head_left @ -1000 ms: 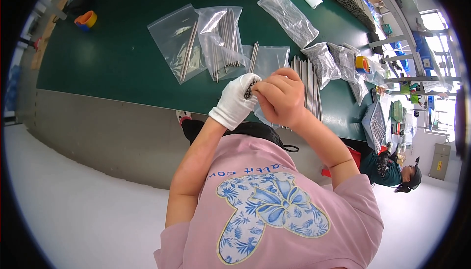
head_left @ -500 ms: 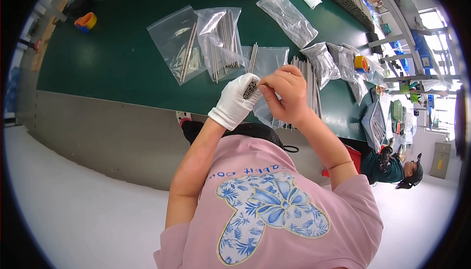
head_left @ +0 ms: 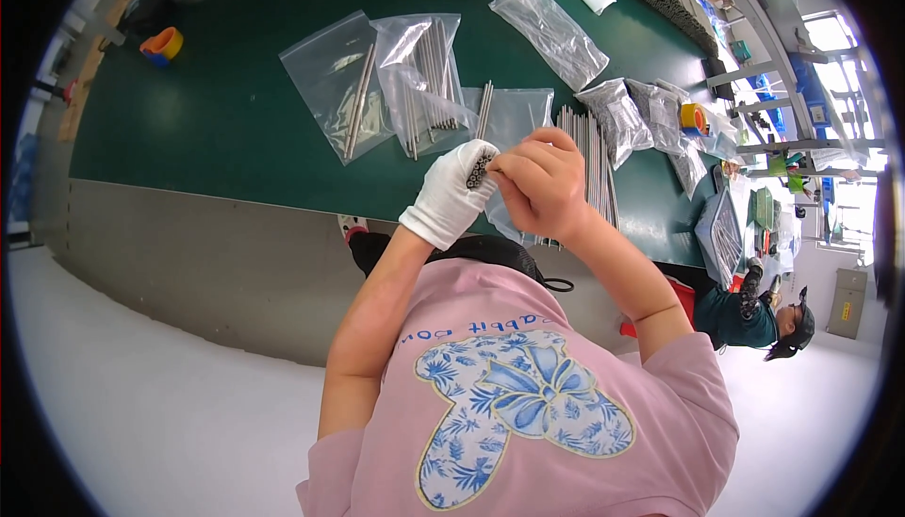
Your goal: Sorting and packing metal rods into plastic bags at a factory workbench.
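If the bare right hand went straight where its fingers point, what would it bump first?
The right hand would probably meet the metal rods in the gloved left hand first; depth is unclear, so it may be touching them.

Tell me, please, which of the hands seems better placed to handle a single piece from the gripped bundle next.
Probably the right hand: bare and in a pinch, it is beside the exposed ends of the metal bundle, which the gloved left hand grips.
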`<state>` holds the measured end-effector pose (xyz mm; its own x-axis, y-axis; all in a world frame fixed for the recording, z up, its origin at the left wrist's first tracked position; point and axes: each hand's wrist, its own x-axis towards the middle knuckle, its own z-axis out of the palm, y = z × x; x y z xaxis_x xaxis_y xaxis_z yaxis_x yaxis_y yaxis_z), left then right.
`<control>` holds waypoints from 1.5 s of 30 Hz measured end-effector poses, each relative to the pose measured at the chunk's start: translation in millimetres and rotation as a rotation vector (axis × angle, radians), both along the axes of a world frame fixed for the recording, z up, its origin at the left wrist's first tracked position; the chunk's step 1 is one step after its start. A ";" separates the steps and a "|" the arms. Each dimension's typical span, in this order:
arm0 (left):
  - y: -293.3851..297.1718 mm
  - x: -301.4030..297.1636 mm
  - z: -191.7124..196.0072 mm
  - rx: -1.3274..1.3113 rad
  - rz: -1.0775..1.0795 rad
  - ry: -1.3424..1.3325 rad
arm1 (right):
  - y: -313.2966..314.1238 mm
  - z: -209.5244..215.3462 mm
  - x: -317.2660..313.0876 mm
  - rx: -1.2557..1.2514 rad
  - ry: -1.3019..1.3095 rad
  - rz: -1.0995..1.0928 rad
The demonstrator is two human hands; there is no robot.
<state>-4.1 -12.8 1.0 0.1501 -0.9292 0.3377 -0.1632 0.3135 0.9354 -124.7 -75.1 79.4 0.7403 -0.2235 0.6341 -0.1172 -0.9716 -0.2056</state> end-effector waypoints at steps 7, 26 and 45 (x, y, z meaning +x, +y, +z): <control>1.6 -0.5 0.7 0.002 -0.015 -0.012 | 1.4 0.6 -1.3 -0.003 0.001 -0.012; 1.6 -2.6 -1.0 -0.025 -0.012 -0.034 | -0.1 -0.4 3.0 0.016 0.026 0.001; 0.0 -8.0 -3.4 -0.022 -0.032 -0.061 | 6.3 -2.9 -4.2 -0.026 -0.027 -0.076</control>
<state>-12.2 -12.8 -2.5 0.0991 -0.9253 0.3660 -0.2091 0.3403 0.9168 -128.9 -68.8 76.5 0.7041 -0.2616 0.6602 -0.1857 -0.9651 -0.1844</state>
